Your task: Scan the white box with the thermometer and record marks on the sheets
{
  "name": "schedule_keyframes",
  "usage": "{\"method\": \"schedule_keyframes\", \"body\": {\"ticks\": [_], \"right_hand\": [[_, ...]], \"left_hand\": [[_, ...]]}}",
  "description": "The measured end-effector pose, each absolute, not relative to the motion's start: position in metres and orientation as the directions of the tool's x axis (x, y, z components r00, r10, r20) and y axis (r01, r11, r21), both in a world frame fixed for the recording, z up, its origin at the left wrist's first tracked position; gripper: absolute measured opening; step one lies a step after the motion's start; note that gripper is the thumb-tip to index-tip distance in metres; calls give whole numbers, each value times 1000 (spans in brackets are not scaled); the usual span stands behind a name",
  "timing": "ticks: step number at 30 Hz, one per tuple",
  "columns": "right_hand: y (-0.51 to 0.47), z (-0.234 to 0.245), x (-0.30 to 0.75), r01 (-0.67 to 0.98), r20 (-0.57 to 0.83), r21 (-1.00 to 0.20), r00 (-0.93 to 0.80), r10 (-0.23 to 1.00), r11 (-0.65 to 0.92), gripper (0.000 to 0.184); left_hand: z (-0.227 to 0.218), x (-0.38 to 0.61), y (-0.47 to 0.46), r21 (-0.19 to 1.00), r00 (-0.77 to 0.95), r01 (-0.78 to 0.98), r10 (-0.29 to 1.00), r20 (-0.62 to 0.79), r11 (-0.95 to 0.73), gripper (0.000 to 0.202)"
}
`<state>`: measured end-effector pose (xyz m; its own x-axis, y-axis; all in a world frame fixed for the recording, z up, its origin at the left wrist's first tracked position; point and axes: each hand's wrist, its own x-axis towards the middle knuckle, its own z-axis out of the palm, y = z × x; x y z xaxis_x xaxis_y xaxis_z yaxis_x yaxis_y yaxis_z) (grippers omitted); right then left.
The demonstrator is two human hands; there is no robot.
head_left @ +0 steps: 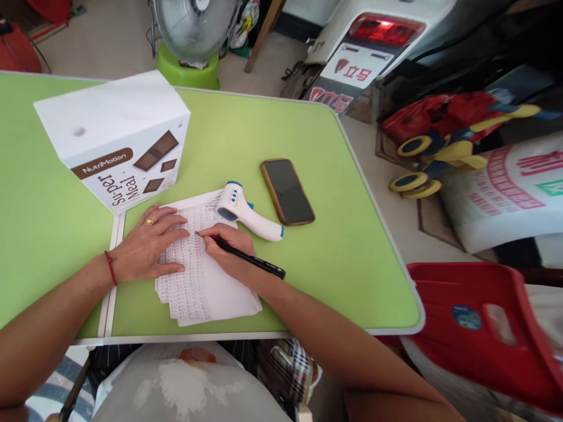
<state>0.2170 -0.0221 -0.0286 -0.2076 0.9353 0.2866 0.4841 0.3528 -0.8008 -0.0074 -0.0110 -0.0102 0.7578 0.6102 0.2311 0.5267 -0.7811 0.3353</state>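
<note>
Head view: handwritten papers (229,296) are lying near on the green table (352,266); the left hand (149,245) is resting on them, fingers spread, and the right hand (229,246) is pinching a black pen (264,265). Beyond, a thermometer (255,223) is overlapping their far right part, a phone (288,192) lying farther right.
</note>
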Motion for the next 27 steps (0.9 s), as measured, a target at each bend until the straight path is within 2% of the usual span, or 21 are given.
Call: {"method": "schedule_keyframes", "body": {"ticks": [12,22,27], "right_hand": [[-21,-30,216,511,343,-765,-193,919,393,20],[-23,-25,218,485,220,-826,-190,957,287,19],[-22,-27,216,453,305,-804,-240,922,384,19]], "left_hand": [[-10,-9,-10,351,754,534,621,214,-769,53],[-10,-8,-10,377,749,536,631,200,-755,54],[-9,-8,-10,373,751,534,628,202,-759,53]]}}
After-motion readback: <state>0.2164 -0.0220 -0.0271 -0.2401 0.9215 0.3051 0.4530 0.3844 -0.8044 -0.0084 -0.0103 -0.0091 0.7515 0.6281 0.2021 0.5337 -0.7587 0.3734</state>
